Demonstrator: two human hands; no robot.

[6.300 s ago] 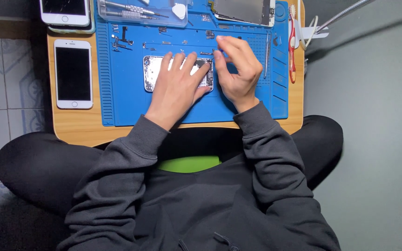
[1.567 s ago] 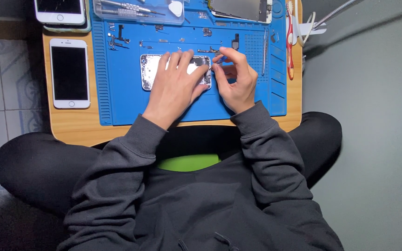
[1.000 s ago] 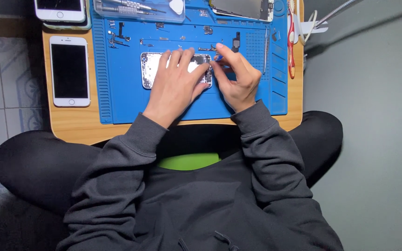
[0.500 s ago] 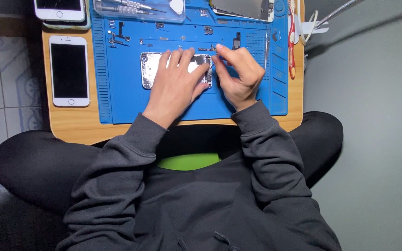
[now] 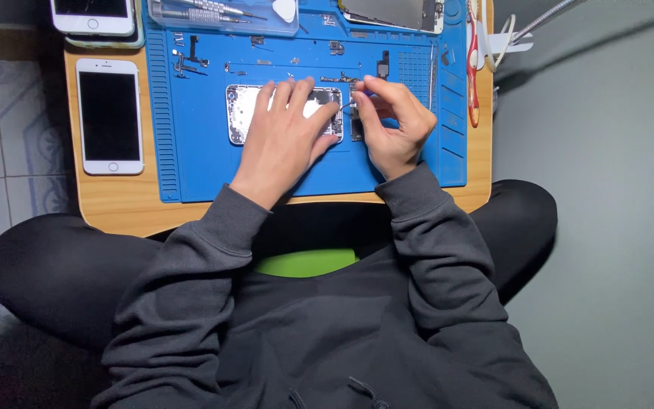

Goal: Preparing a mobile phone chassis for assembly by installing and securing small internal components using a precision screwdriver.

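Observation:
An opened phone housing (image 5: 242, 113), silver inside, lies flat on a blue work mat (image 5: 198, 159). My left hand (image 5: 285, 136) rests palm down on the housing with fingers spread, pressing it to the mat. My right hand (image 5: 391, 125) hovers at the housing's right end, fingers pinched on a thin metal tool (image 5: 350, 104) whose tip points into the housing. A dark narrow part (image 5: 356, 130) lies just right of the housing, partly under my right hand.
A white phone (image 5: 109, 115) lies on the wooden table (image 5: 107, 204) left of the mat; another white phone (image 5: 92, 14) sits at the top left. Small parts and screws (image 5: 191, 57) dot the mat's top. A clear tool tray (image 5: 221, 15), a screen panel (image 5: 391, 14) and red-handled tool (image 5: 472, 68) line the far edge.
My right hand has shifted slightly toward the housing's right end and kept its pinch on the thin tool. My left hand has stayed on the housing.

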